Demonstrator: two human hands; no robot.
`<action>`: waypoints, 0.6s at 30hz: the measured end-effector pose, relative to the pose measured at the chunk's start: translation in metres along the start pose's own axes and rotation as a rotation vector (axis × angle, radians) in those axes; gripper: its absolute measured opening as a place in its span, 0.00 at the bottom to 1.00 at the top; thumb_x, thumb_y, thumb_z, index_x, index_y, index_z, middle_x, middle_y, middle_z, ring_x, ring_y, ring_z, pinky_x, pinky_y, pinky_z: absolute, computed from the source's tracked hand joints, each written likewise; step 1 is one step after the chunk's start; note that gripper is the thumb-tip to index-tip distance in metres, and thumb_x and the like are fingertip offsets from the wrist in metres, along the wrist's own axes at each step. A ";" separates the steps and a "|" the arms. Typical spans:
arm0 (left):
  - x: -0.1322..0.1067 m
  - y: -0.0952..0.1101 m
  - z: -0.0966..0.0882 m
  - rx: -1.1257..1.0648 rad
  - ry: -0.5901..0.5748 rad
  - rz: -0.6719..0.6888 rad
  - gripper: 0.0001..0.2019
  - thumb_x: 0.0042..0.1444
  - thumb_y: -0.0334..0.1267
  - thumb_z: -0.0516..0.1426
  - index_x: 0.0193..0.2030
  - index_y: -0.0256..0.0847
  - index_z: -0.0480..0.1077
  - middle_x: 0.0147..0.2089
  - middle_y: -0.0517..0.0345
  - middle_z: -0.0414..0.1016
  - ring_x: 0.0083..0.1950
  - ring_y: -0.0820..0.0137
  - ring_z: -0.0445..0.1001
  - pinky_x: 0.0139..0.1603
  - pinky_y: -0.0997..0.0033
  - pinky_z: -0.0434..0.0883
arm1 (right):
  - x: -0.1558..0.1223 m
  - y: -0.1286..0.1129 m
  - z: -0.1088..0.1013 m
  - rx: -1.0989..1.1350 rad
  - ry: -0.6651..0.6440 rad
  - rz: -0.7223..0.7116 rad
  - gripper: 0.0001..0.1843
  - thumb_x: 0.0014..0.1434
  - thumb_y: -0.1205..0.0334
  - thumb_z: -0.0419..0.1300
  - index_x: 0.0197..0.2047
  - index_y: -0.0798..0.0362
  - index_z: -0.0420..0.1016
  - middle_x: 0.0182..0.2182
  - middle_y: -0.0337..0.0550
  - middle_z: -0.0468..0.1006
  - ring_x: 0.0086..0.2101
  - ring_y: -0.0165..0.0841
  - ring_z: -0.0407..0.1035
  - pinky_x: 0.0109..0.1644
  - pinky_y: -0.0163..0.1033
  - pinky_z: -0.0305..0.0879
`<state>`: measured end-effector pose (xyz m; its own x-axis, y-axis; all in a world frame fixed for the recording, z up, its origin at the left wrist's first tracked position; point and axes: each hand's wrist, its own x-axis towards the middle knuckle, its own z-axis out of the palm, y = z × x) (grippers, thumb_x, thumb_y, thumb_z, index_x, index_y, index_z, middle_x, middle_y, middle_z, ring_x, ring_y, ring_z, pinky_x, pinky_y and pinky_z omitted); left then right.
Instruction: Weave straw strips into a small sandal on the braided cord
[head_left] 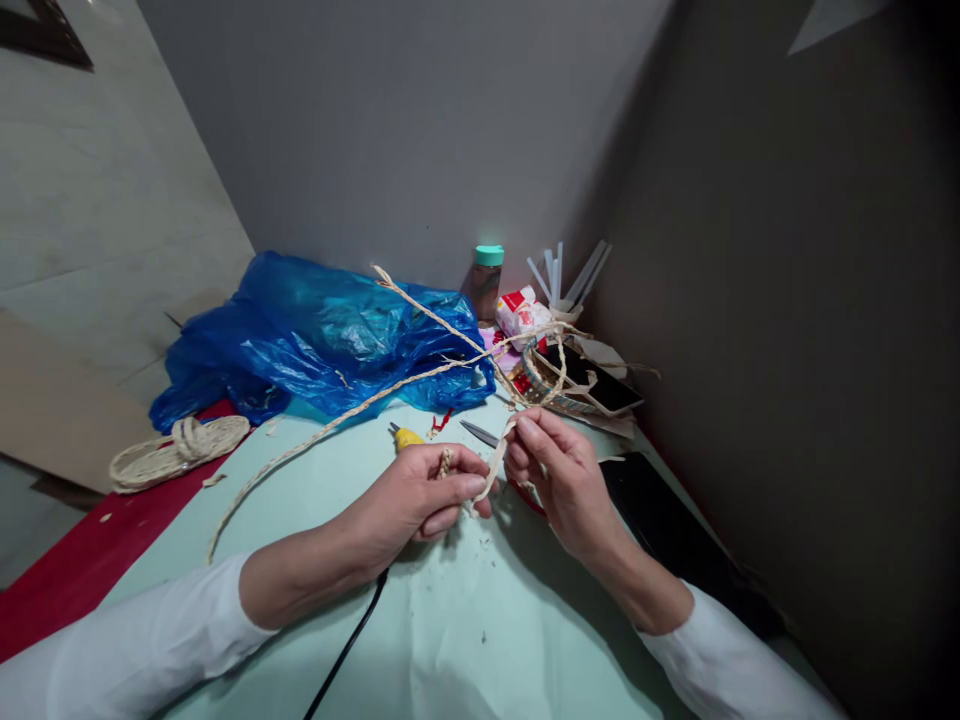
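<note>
My left hand (420, 495) is closed on a short braided straw piece (446, 461), part of which its fingers hide. A flat, pale fibre strip (496, 462) runs from the left fingertips up to my right hand (559, 475), which pinches its upper end between thumb and fingers. Behind the hands lie scissors (478, 433) with grey blades; a red handle (529, 497) shows partly under the right hand. A yellow tool with a dark tip (407, 437), perhaps a glue gun, is mostly covered by the left hand. Long braided cords (360, 408) stretch across the table behind.
A blue plastic bag (322, 335) fills the back left, with a woven sandal sole (180, 452) nearby. At the back right stand a green-lidded jar (487, 275), white sticks (555, 275) and a phone (622, 397). A black cord (349, 640) crosses the pale green tabletop (442, 620).
</note>
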<state>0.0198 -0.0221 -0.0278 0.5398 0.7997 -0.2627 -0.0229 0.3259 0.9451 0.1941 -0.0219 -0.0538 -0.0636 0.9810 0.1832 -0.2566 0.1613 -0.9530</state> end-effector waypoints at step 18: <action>0.001 0.011 -0.005 -0.019 0.093 0.093 0.13 0.56 0.46 0.60 0.36 0.38 0.67 0.23 0.68 0.58 0.19 0.83 0.45 0.18 0.79 0.43 | -0.011 -0.015 0.008 -0.680 -0.090 -0.181 0.09 0.66 0.57 0.53 0.36 0.51 0.70 0.23 0.34 0.66 0.22 0.28 0.57 0.28 0.35 0.50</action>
<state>0.0161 -0.0152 -0.0186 0.4541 0.8701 -0.1915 -0.0856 0.2566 0.9627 0.1905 -0.0362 -0.0397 -0.1639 0.9244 0.3443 0.3861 0.3813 -0.8399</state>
